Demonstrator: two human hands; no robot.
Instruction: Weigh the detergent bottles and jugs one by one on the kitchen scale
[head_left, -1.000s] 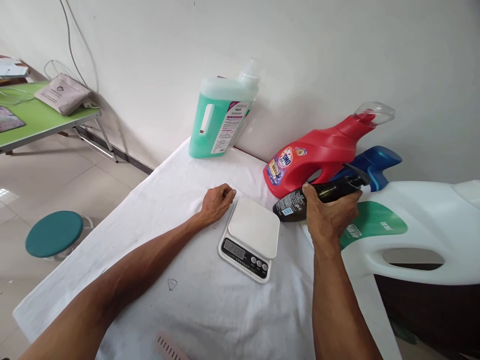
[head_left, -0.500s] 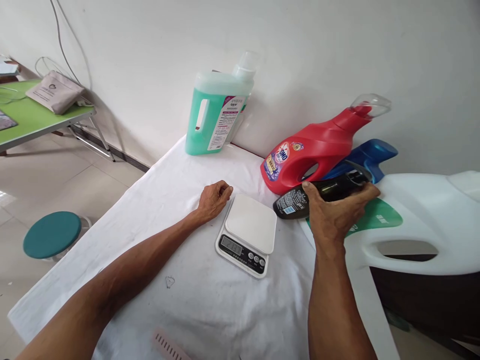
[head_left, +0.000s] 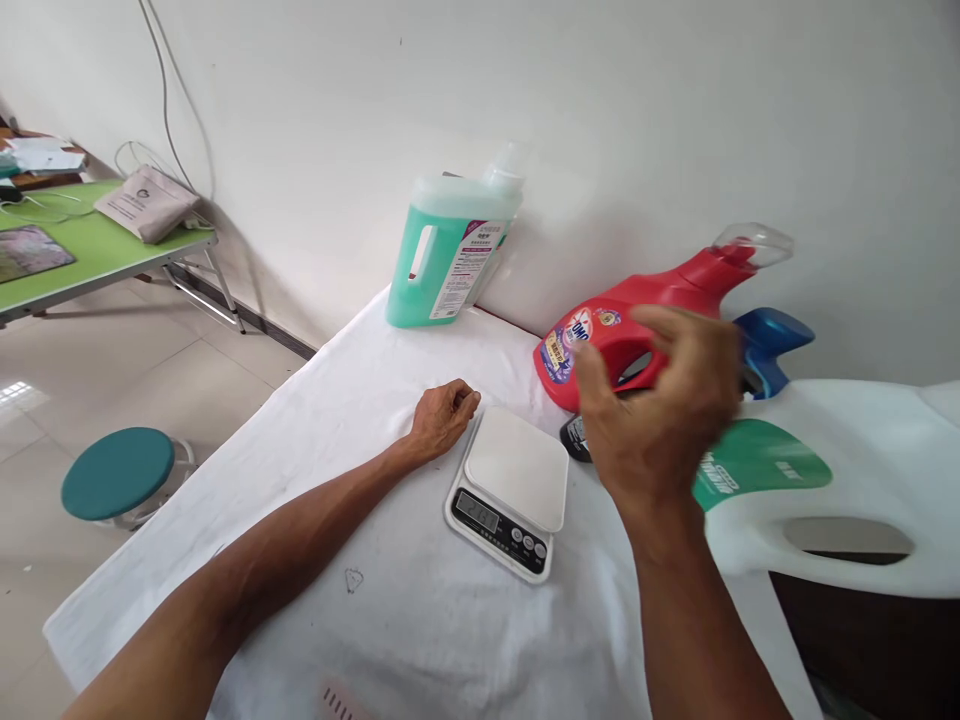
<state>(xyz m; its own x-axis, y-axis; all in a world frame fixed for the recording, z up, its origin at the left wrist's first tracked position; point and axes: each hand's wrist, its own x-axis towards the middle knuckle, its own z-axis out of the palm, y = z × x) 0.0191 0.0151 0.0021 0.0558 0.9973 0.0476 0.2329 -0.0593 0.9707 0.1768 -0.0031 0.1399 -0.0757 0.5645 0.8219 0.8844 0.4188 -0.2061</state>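
The spread right hand mostly hides a black bottle

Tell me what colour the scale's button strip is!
The scale's button strip is black, seen in the head view.

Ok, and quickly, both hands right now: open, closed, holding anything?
Left hand: loosely closed beside the white scale, nothing visible in it.
Right hand: open, holding nothing.

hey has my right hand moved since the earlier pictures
Yes. Your right hand has left the dark bottle, rising in view to partly cover the red bottle.
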